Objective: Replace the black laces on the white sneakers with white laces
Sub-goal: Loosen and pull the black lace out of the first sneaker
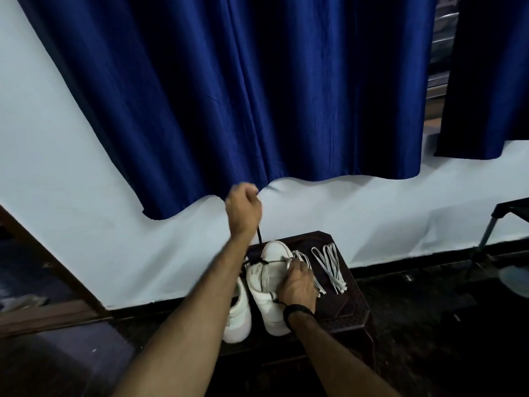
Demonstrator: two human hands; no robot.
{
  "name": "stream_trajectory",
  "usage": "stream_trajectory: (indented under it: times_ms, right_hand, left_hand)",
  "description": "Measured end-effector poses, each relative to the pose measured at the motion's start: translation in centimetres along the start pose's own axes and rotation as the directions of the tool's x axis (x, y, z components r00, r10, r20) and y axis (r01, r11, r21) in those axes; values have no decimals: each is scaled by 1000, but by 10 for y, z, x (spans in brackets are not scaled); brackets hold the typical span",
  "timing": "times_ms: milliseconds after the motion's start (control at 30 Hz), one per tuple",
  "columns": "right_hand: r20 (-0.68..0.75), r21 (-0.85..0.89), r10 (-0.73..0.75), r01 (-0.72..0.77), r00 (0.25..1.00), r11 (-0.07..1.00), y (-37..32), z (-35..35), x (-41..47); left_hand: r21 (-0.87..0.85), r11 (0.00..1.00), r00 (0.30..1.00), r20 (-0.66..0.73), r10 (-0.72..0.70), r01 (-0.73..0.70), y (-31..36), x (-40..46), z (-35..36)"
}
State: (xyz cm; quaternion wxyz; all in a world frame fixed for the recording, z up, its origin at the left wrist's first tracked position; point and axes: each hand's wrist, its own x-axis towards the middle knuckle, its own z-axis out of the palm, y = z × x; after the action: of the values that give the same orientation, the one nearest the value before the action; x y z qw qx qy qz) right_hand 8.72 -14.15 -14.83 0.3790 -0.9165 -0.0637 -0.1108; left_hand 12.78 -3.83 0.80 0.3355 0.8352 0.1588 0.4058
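Dim indoor light, cool bluish cast overall. Pale wall (86, 138) is the brightest area, evenly lit, no glare. Blue curtain (257, 96) shows soft sheen on its folds, falling to near black in the creases and toward the right. Floor and dark table (352, 305) are underexposed, detail lost. Raised left hand (243, 209) is smeared by motion blur; right hand (297, 282) sharper. Wide-angle distortion bends the wall's base line and the curtain edges toward the corners. Slight softness throughout.

Right hand (297, 282) grips sneaker (269, 276) on table (352, 308); second sneaker (239, 316) lies left of the grip, spare laces (329, 265) right, lace (259, 234) rising behind to left hand (243, 207).
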Motion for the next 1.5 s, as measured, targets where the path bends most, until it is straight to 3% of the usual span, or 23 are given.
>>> stream_trajectory:
  times_ms: [67, 200, 300, 367, 467, 533, 633, 800, 900, 967, 1067, 1200, 1300, 1400, 1433, 1500]
  right_hand:
    - [40, 10, 9, -10, 999, 1000, 1, -2, 0]
    - [51, -81, 11, -7, 999, 997, 0, -4, -1]
    - [-49, -240, -192, 175, 980, 955, -2, -6, 4]
    - [-11, -408, -404, 365, 915, 837, -1, -9, 13]
    - [216, -435, -454, 501, 864, 748, -10, -19, 29]
    - [356, -400, -458, 576, 814, 713, -21, -23, 38]
    - [460, -334, -309, 485, 832, 808, -31, -25, 51]
    - [320, -244, -295, 380, 900, 892, -19, -15, 53]
    - [84, 154, -124, 110, 989, 982, -22, -17, 59]
    - [-18, 401, -8, 14, 1000, 916, -34, -31, 71]
    - [-85, 652, 8, 49, 996, 756, -61, -71, 91]
    - [-32, 825, -183, 129, 983, 550, -97, -116, 101]
    - [77, 838, -363, 137, 928, 528, -104, -120, 93]
    - [159, 818, -288, 38, 944, 575, -81, -106, 88]
    - [192, 757, -243, 14, 951, 654, -68, -99, 84]
    - [311, 470, -193, 26, 931, 882, -41, -80, 71]
  left_hand:
    - [-59, 996, 992, -107, -71, 65, 20, 33, -23]
    - [28, 988, 988, -31, -153, 154, 6, 41, -40]
    - [242, 951, 982, -57, -182, 190, -25, 13, -42]
    - [390, 896, 976, -47, -213, 214, -42, -11, -41]
    - [512, 856, 971, 163, -176, 70, -62, -54, -32]
    - [542, 836, 926, 351, -140, -79, -72, -74, -25]
    - [508, 849, 858, 490, -151, -141, -80, -78, -20]
    - [509, 829, 830, 548, -103, -233, -83, -76, -16]
    - [559, 800, 910, 413, -41, -218, -87, -95, -13]
    - [600, 776, 947, 321, -12, -194, -89, -100, -12]
    - [637, 742, 946, 324, -12, -209, -86, -100, -11]
    - [575, 777, 931, 362, 41, -258, -72, -100, -1]
    - [553, 809, 919, 392, -41, -200, -64, -93, 13]
    - [476, 879, 927, 324, -190, 14, -66, -86, 20]
    - [403, 909, 927, 289, -238, 108, -68, -83, 20]
    - [269, 939, 921, 265, -284, 213, -72, -75, 20]
